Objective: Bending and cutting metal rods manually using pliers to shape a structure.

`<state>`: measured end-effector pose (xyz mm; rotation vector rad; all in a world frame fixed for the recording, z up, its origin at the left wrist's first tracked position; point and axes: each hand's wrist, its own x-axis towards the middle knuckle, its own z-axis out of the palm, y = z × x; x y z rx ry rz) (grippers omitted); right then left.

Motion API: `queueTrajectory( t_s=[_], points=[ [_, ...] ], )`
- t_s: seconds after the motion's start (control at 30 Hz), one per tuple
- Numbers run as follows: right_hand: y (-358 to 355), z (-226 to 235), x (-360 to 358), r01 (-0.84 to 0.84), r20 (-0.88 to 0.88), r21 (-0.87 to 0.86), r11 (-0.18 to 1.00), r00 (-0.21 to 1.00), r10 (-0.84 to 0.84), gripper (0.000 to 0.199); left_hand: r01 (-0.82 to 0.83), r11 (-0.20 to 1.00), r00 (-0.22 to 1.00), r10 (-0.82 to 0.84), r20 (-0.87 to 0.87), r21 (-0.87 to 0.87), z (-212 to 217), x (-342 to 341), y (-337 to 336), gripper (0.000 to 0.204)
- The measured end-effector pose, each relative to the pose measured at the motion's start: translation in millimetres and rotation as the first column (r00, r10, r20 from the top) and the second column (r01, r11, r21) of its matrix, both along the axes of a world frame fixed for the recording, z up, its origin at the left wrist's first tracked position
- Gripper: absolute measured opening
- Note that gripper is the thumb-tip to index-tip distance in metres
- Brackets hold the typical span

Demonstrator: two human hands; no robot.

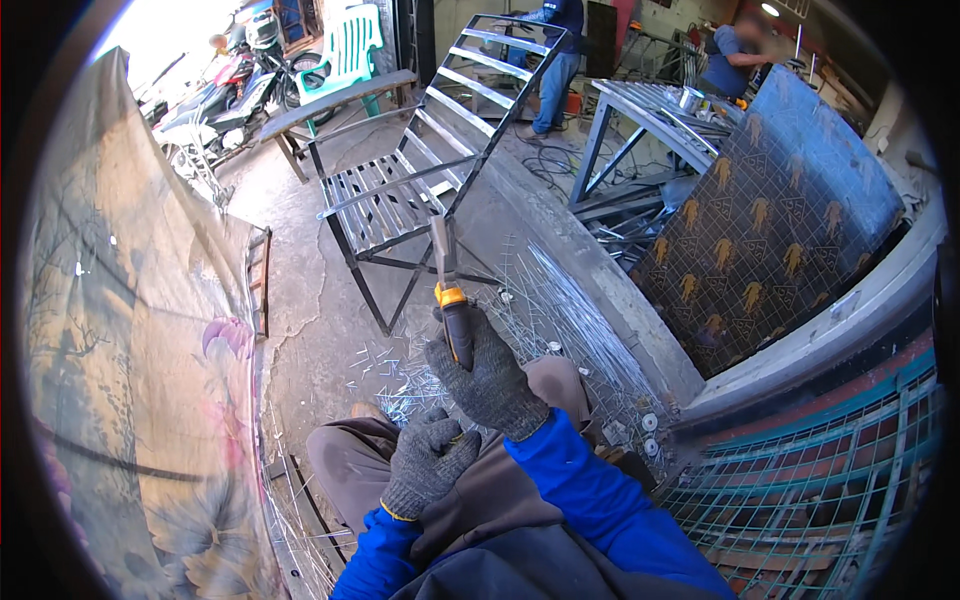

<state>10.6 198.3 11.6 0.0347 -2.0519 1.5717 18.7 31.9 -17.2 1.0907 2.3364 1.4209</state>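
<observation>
Tool tip blurred — perhaps chisel; grip hidden.

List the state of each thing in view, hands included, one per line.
right hand: gloved, closed around the tool's handle.
left hand: gloved, curled, holding nothing visible.
tool: upright, flat blade pointing up.
metal chair frame: standing, bare slats, no cushion.
wire mesh panel: leaning at right.
patterned cushion: propped against the wall.
wire clippings: scattered on the floor.
</observation>
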Motion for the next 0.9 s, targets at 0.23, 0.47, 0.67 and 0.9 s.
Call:
queueTrajectory(
  t_s=[0.23, 0.47, 0.67, 0.9],
  points=[
    [-2.2, 3.6, 7.3, 0.040, 0.058, 0.315, 0.948, 0.996, -0.061, 0.037, -0.005, 1.000, 0.989, 0.000, -0.151, -0.028, 26.1, 0.3, -8.9, 0.018],
    [-5.5, -1.1, 6.4, 0.105, -0.075, 0.483, 0.870, 0.994, -0.079, 0.040, 0.045, 0.999, 0.889, -0.048, -0.456, -0.018, 33.3, 1.1, -12.8, 0.015],
    [-4.8, -1.6, 8.6, 0.125, -0.134, 0.437, 0.891, 0.988, -0.073, 0.040, 0.028, 0.999, 0.830, -0.046, -0.555, -0.042, 39.9, 1.7, -24.5, 0.016],
    [-7.2, -0.5, 12.7, 0.109, -0.099, 0.436, 0.893, 0.992, -0.073, 0.047, 0.004, 0.996, 0.762, -0.059, -0.645, -0.087, 50.8, -8.3, -34.5, 0.019]
  ],
)
